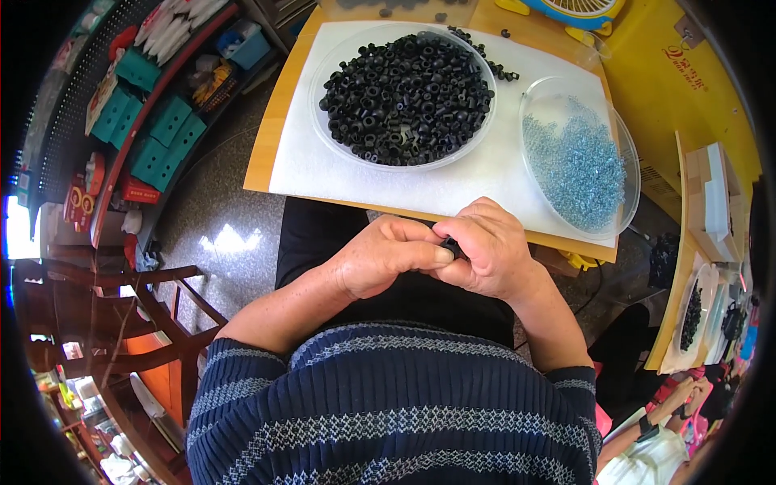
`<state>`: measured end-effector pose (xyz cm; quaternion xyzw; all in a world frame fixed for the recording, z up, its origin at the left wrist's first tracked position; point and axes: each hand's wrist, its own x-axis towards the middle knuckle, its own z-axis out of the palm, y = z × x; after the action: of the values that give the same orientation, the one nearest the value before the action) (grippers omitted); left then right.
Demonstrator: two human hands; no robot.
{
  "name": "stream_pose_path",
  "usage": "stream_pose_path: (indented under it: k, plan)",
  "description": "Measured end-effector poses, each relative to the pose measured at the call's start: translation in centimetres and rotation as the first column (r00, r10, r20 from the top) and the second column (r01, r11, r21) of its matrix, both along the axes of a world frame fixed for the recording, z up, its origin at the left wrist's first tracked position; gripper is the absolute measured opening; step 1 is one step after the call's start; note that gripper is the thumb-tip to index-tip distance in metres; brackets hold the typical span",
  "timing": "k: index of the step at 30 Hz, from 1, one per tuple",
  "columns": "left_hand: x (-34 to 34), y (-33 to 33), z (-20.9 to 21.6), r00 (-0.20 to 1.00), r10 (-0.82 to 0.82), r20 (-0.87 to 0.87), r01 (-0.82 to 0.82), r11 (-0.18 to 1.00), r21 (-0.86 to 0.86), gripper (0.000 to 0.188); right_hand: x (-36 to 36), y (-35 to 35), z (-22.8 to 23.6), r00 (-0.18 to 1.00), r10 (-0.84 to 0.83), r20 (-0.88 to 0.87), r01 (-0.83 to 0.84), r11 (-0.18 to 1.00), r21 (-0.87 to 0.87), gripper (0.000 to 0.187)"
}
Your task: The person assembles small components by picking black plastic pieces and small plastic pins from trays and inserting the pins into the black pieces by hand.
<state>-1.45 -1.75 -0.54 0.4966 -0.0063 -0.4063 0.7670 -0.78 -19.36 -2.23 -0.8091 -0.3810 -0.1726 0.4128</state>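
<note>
My left hand and my right hand meet just in front of the table's near edge. Between their pinched fingertips is a small black part, mostly covered by the fingers. Both hands are closed on it. Beyond them, a round clear tray holds a heap of small black ring-shaped parts. To the right, a second clear tray contains many tiny pale-blue translucent pieces. Both trays rest on a white foam sheet.
The sheet lies on a wooden table, with loose black parts near its far side. A blue-and-yellow fan stands at the far right. Shelves with teal boxes are on the left, above a wooden chair. Another person's hands show at lower right.
</note>
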Motion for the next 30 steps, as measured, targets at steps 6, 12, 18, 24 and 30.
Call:
stream_pose_path:
  k: [6, 12, 18, 24, 30]
  plan:
    - [-0.3, -0.9, 0.1, 0.997, 0.069, -0.039, -0.068, 0.997, 0.043, 0.011, 0.0, -0.7, 0.0, 0.999, 0.019, 0.039, -0.015, 0.994, -0.106, 0.041]
    - [-0.5, -1.2, 0.2, 0.995, 0.091, 0.041, -0.095, 0.991, 0.096, 0.009, -0.4, -0.2, -0.7, 0.999, -0.032, -0.002, 0.032, 0.999, -0.026, 0.028]
    - [-0.4, -1.1, 0.1, 0.992, 0.069, 0.106, -0.091, 0.973, 0.214, 0.010, -0.4, -0.2, -0.4, 0.999, -0.014, -0.034, 0.014, 1.000, -0.010, 0.029]
    - [-0.4, -1.1, 0.3, 0.998, 0.060, -0.004, -0.059, 0.992, 0.113, 0.012, -0.3, -0.8, 0.2, 0.999, 0.047, 0.020, -0.043, 0.985, -0.169, 0.039]
    - [-0.4, -0.9, -0.6, 0.996, 0.064, 0.067, -0.075, 0.981, 0.180, 0.014, -0.2, -0.5, 0.0, 1.000, -0.001, -0.020, -0.003, 0.974, -0.227, 0.035]
